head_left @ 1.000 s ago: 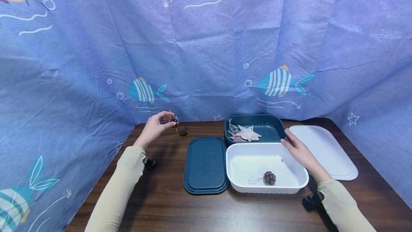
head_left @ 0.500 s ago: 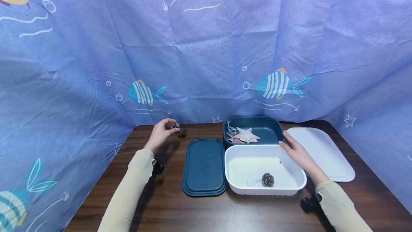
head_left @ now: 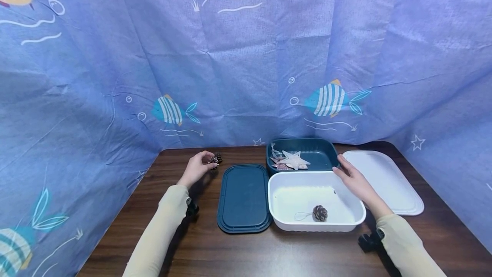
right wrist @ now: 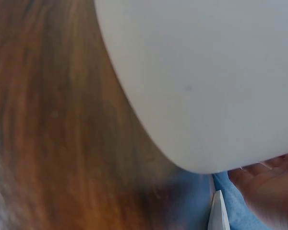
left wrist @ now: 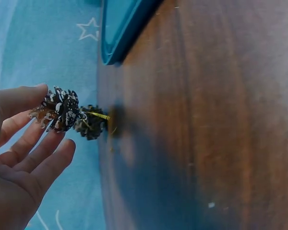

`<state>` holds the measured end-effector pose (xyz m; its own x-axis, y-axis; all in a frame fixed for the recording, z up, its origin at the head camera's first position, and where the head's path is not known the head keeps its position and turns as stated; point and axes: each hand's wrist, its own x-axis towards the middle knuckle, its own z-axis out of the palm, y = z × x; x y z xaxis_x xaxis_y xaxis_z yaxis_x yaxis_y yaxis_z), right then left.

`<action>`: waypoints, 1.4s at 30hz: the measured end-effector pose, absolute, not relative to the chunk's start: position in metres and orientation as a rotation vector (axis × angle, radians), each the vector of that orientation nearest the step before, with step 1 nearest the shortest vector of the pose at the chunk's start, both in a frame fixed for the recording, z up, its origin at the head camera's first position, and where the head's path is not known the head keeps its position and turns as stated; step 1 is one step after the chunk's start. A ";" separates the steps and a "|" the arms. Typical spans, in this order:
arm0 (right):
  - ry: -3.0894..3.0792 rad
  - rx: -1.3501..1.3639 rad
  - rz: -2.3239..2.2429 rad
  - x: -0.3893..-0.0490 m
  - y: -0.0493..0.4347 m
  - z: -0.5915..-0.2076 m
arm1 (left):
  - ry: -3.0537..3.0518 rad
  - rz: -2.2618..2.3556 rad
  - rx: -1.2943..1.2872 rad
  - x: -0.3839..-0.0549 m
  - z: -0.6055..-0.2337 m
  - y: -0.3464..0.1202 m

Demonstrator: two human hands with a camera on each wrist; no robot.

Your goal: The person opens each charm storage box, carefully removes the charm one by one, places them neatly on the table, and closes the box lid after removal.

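At the back left of the table my left hand (head_left: 197,169) pinches a white-tipped pine cone (left wrist: 63,109) between thumb and fingers. A plain brown pine cone (left wrist: 90,126) lies just beyond it in the left wrist view; whether the two touch I cannot tell. A thin golden cord (left wrist: 100,115) shows between them. My right hand (head_left: 357,186), fingers mostly straight, rests at the far right corner of the white bin (head_left: 279,217), by the dark blue bin (head_left: 323,159). Inside the white bin sits a pine cone (head_left: 320,213) with a string loop.
Star ornaments (head_left: 294,160) lie in the left part of the dark blue bin. A dark blue lid (head_left: 244,198) is flat on the table left of the white bin. To the right lies a white lid (head_left: 386,183). A patterned curtain (head_left: 246,54) hangs behind the table.
My left hand has lowered and moved slightly right with the white-tipped pine cone, bringing it up to the brown one on the table. The right hand has stayed nearly still.
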<state>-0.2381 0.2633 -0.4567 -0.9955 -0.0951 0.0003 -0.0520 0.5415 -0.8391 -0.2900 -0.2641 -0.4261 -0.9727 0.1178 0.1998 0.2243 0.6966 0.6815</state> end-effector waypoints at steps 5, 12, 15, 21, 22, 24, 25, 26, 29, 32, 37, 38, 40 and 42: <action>2.713 -0.132 -1.482 -0.237 0.263 -0.455 | -2.790 -1.117 -0.272 -0.288 -0.434 -0.263; 2.724 -0.140 -1.475 -0.238 0.264 -0.455 | -2.819 -1.131 -0.231 -0.285 -0.443 -0.261; 2.725 -0.136 -1.472 -0.238 0.264 -0.456 | -2.824 -1.135 -0.213 -0.283 -0.444 -0.260; 2.722 -0.124 -1.470 -0.239 0.264 -0.458 | -2.860 -1.154 -0.193 -0.280 -0.445 -0.262; 2.723 -0.124 -1.469 -0.239 0.264 -0.458 | -2.865 -1.165 -0.189 -0.280 -0.445 -0.262; 2.722 -0.122 -1.466 -0.239 0.264 -0.458 | -2.870 -1.192 -0.178 -0.279 -0.445 -0.263; 2.722 -0.120 -1.465 -0.239 0.264 -0.458 | -2.871 -1.200 -0.173 -0.279 -0.446 -0.263; 2.722 -0.120 -1.465 -0.239 0.264 -0.458 | -2.871 -1.205 -0.169 -0.278 -0.446 -0.263; 2.722 -0.120 -1.465 -0.239 0.264 -0.458 | -2.861 -1.216 -0.158 -0.278 -0.446 -0.263; 2.721 -0.121 -1.469 -0.239 0.264 -0.458 | -2.854 -1.204 -0.145 -0.278 -0.446 -0.262; 2.726 -0.125 -1.461 -0.239 0.265 -0.458 | -2.856 -1.203 -0.123 -0.277 -0.445 -0.264; 2.731 -0.132 -1.458 -0.238 0.265 -0.457 | -2.858 -1.209 -0.124 -0.277 -0.445 -0.264; 2.734 -0.137 -1.457 -0.238 0.265 -0.457 | -2.860 -1.222 -0.132 -0.276 -0.444 -0.264; 2.737 -0.139 -1.457 -0.238 0.266 -0.457 | -2.862 -1.233 -0.143 -0.276 -0.443 -0.264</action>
